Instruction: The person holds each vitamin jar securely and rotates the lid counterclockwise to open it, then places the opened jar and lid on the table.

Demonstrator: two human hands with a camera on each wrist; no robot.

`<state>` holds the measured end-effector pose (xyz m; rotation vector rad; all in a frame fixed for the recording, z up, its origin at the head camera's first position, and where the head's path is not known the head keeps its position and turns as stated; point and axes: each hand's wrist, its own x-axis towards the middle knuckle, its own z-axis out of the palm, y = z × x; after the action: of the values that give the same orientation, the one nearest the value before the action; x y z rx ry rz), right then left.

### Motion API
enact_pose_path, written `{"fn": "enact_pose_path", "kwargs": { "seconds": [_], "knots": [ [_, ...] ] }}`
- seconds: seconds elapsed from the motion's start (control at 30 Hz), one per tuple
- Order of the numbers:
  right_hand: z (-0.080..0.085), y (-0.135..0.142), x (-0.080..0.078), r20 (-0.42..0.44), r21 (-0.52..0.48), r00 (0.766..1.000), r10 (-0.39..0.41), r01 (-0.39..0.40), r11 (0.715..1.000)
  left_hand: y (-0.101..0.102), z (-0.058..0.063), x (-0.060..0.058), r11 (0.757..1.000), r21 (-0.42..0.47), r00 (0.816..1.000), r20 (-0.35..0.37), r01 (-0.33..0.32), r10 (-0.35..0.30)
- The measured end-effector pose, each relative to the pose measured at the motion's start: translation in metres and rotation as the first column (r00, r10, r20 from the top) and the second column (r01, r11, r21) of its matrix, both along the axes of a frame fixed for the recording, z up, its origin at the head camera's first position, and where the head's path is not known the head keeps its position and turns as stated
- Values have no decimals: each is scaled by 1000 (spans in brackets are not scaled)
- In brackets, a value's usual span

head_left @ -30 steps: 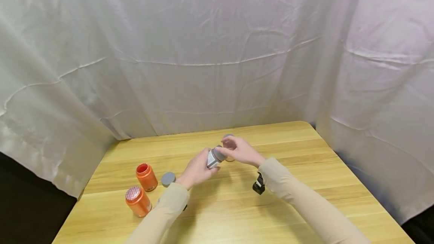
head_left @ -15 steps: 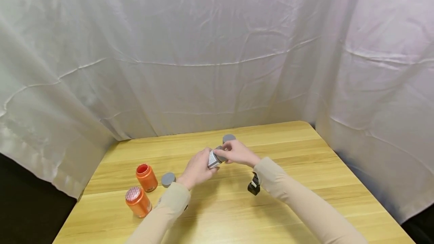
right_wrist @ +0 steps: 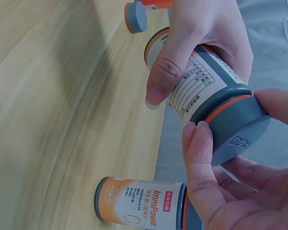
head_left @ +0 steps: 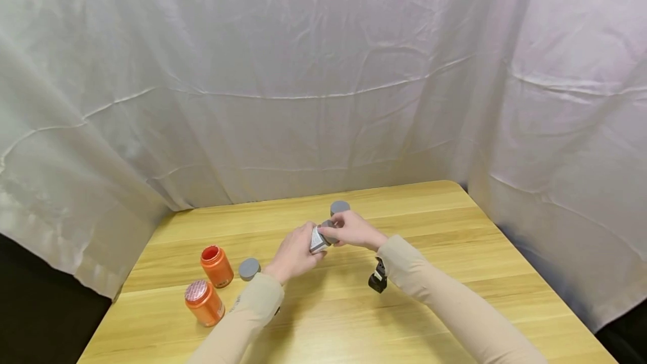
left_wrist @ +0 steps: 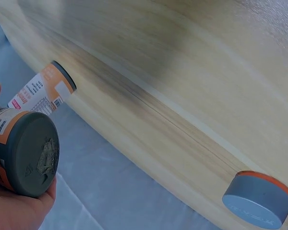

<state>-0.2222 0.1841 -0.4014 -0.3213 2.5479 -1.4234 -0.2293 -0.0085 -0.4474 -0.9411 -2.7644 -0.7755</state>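
The left hand (head_left: pixel 295 254) is gripping a dark grey bottle (head_left: pixel 318 240), tilted, its white printed label (right_wrist: pixel 197 91) showing. The capped end is pointing between two and three o'clock in the head view. The right hand (head_left: pixel 356 231) is pinching the grey lid (right_wrist: pixel 240 127), which is sitting on the bottle above an orange ring (right_wrist: pixel 228 104). The base (left_wrist: pixel 29 148) is showing a rough patch.
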Motion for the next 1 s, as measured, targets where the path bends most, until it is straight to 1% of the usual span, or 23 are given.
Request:
{"fn": "enact_pose_path", "kwargs": {
  "seconds": [0.27, 0.43, 0.57, 0.73, 0.83, 1.0],
  "knots": [
    [2, 4, 1, 3, 27, 999, 53, -53, 998, 0, -3, 0, 1000, -7, 1000, -14, 12, -12],
    [3, 6, 2, -31, 59, 993, 117, -115, 992, -1, -4, 0, 1000, 0, 1000, -4, 17, -17],
    [3, 6, 2, -76, 103, 982, 172, -164, 981, -3, -3, 2, 1000, 3, 999, 16, 28, -28],
    [2, 4, 2, -105, 110, 975, 195, -183, 977, -5, -3, 1, 1000, -1, 998, 52, 19, -18],
    [1, 5, 2, -116, 97, 975, 191, -180, 979, -5, -4, -1, 1000, -1, 998, 59, 15, -15],
    [-1, 8, 1, -162, 90, 963, 213, -201, 975, -2, -4, -2, 1000, 2, 998, 69, 10, -11]
  ]
}}
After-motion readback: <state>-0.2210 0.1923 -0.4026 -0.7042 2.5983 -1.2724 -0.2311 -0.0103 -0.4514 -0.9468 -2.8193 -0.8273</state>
